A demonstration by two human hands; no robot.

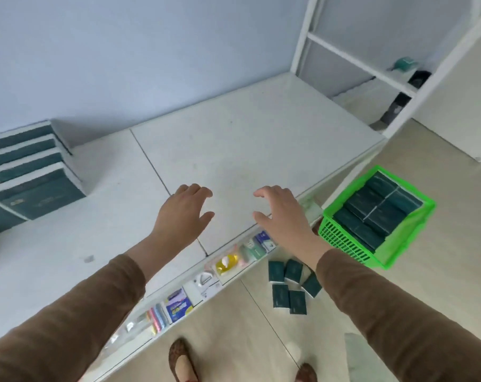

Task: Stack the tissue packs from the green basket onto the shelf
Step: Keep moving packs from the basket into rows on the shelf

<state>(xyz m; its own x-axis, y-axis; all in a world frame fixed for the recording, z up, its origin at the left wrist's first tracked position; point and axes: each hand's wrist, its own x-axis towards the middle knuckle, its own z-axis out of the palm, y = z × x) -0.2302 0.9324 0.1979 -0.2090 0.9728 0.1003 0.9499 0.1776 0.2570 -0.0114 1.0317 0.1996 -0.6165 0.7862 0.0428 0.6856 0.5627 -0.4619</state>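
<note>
A stack of dark green tissue packs (32,172) stands at the far left of the white shelf top (247,133), against the wall. Above the shelf's front part, a person's left hand (182,213) and right hand (282,213) hover side by side, fingers spread and loosely bent, holding nothing. Small packaged goods (178,304) fill the tier below the shelf edge. Five loose tissue packs (291,288) lie on the floor under the right forearm. At right, the green basket (371,244) sits on the floor, filled with more packs.
</note>
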